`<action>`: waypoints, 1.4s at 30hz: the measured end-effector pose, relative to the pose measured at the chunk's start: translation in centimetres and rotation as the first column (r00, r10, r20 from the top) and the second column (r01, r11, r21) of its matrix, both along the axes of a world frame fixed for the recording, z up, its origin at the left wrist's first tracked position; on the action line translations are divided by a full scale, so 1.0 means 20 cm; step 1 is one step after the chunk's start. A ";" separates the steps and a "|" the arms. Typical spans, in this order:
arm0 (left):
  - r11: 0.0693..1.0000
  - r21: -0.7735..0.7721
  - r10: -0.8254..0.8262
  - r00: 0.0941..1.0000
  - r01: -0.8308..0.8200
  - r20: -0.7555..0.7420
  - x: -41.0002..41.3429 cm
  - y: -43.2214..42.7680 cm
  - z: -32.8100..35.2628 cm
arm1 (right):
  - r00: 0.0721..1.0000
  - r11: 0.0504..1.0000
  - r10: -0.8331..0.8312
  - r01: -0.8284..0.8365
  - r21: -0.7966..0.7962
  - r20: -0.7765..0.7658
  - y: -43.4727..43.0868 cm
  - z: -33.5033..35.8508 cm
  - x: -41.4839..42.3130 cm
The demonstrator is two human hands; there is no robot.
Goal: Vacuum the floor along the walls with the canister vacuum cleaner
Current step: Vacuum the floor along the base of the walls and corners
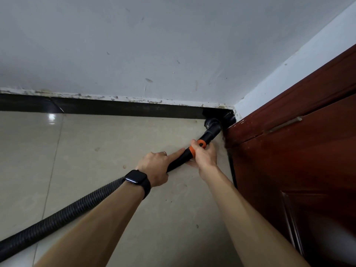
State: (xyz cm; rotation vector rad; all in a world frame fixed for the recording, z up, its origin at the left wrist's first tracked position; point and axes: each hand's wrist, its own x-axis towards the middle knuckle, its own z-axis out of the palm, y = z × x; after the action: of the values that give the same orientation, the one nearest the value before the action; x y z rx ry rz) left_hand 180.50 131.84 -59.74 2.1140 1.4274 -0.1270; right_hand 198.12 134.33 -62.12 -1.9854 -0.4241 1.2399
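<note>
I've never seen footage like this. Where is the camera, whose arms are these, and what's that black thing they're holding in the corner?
No robot here, just a person. The one camera sits on their head and looks down, so you see their own arms. The left hand, watch on its wrist, and the right hand both grip the black tube of a vacuum cleaner, the right at an orange ring. A ribbed hose trails off to the lower left; the cleaner's body is out of view. The nozzle sits in the corner where the tiled floor meets the dark skirting board and a wooden door.
</note>
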 end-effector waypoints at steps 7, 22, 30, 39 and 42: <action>1.000 -0.013 -0.026 0.999 0.027 0.035 0.07 0.07 -0.01 | 0.996 0.999 -0.043 0.045 -0.027 0.078 0.04 0.01 0.04; 0.988 -0.132 -0.070 0.991 0.085 0.116 -0.04 0.02 0.03 | 0.984 0.987 -0.073 0.095 -0.132 0.163 -0.10 0.08 -0.06; 0.981 -0.110 -0.154 0.985 0.161 0.072 -0.08 -0.06 0.03 | 0.986 0.977 -0.131 0.145 -0.156 0.100 -0.25 0.14 -0.11; 0.961 -0.065 -0.270 0.963 0.268 -0.019 -0.06 -0.18 0.02 | 0.972 0.965 -0.234 0.236 -0.111 0.031 -0.47 0.16 -0.12; 0.959 -0.056 -0.279 0.960 0.277 -0.033 -0.08 -0.23 0.02 | 0.964 0.960 -0.264 0.262 -0.103 -0.012 -0.54 0.17 -0.15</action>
State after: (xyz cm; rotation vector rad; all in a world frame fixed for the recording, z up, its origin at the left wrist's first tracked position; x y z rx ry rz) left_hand 178.85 127.15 -59.40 2.2710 1.1281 -0.3128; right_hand 195.19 123.59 -58.77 -2.0310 -0.0800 1.1348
